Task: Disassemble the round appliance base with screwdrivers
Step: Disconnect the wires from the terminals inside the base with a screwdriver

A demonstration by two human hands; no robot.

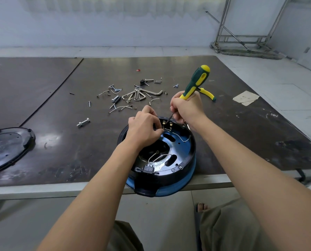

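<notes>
The round appliance base (185, 160), black inside with a blue outer wall, sits open-side up at the table's front edge and hangs slightly over it. White wires and metal terminals show inside it. My right hand (186, 107) grips a green and yellow screwdriver (196, 82), whose thin shaft points down-left onto the terminals at the base's far rim. My left hand (144, 127) rests on the far left of the base, with its fingers curled and pinching something small beside the terminals; what they pinch is hidden.
A removed black round cover (8, 147) lies at the table's left edge. Several loose screws, bolts and hex keys (138, 95) are scattered behind the base. Yellow-handled pliers (208, 94) lie behind my right hand. A paper scrap (246, 98) lies far right.
</notes>
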